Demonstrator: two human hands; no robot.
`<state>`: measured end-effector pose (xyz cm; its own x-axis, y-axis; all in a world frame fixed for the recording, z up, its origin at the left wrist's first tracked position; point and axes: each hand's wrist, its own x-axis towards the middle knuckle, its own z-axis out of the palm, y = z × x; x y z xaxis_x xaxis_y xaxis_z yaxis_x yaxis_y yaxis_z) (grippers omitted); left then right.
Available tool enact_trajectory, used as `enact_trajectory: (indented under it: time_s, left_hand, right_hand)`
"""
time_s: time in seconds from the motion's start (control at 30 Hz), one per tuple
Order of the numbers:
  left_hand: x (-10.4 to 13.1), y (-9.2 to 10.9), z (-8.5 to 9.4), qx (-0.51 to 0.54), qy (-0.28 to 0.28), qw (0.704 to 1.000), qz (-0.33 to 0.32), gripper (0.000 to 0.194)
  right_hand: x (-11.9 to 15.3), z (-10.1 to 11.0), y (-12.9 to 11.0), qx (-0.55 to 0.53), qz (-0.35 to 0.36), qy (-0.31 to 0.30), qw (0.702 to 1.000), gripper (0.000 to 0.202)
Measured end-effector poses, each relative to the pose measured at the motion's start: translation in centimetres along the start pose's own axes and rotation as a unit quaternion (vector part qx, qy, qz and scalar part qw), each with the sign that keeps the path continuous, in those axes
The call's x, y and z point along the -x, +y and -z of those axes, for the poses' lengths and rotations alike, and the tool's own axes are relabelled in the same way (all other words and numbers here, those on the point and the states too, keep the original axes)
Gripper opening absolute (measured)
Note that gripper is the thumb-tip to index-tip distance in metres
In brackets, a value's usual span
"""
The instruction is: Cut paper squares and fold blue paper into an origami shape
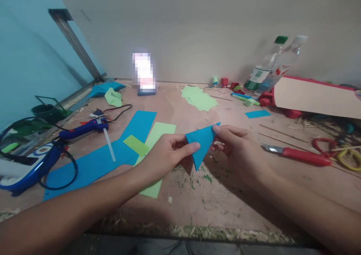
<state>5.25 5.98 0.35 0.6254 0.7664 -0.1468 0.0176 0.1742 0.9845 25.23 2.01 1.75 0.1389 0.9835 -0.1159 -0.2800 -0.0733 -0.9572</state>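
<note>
Currently, a plain bright-blue paper triangle (206, 139) is held up to the left of the red-handled utility knife (306, 156), one sharp point downward, its face smooth and matte. The left hand (172, 149) pinches its left side, thumb across the face; the right hand (239, 144) grips the upper right corner between thumb and fingers. Beyond the knife, a green-capped plastic bottle (255, 82) bears a white-and-green label (259, 73), its print too blurred to read.
</note>
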Motion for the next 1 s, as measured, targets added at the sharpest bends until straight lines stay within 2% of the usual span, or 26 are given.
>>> enact_trajectory:
  time_s: [0.13,0.3,0.43,0.8,1.0]
  left_hand:
    - [-0.2,0.2,0.3,0.015,0.028,0.999,-0.032,0.035]
    - [-0.1,0.1,0.3,0.014,0.036,0.998,-0.051,0.033]
    - [-0.1,0.1,0.2,0.013,0.031,0.998,-0.049,0.031]
    - [0.0,0.5,0.2,0.003,0.042,0.998,-0.045,0.027]
    - [0.0,0.7,0.6,-0.108,0.126,0.982,-0.092,0.021]
  right_hand:
    - [0.3,-0.2,0.0,0.016,-0.009,-0.01,1.0,0.027]
    - [0.6,-0.7,0.2,0.091,-0.052,-0.059,0.993,0.026]
    - [0.8,-1.0,0.2,0.135,-0.033,-0.049,0.989,0.029]
    - [0.8,-1.2,-0.4,0.173,-0.014,-0.044,0.984,0.026]
    - [0.8,-1.3,-0.8,0.198,-0.002,-0.056,0.979,0.033]
